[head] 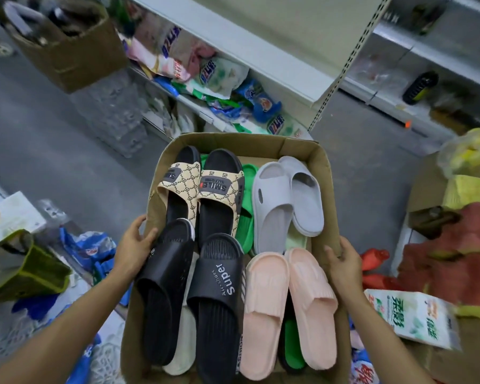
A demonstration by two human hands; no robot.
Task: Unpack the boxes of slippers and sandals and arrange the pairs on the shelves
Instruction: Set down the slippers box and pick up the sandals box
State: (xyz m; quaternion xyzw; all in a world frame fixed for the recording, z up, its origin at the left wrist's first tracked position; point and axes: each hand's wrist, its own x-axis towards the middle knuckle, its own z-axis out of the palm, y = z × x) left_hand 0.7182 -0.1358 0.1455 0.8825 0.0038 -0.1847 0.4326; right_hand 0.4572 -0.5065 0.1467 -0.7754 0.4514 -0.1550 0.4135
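Observation:
An open cardboard box point(297, 146) full of slippers fills the middle of the view. Inside lie a black pair marked "Super" point(216, 295), a pink pair point(286, 309), a grey pair point(283, 195), a beige patterned "SMILE" pair point(203, 187) and green ones point(245, 225) underneath. My left hand point(135, 242) grips the box's left wall, fingers inside against the black slipper. My right hand point(342, 259) grips the right wall. The box is held up above the floor.
White metal shelves point(261, 59) stand ahead, the lower one piled with detergent bags point(222, 79). Another cardboard box point(72, 48) sits at the top left. Bags and packets crowd the floor on both sides, with a red sack point(449, 259) at the right.

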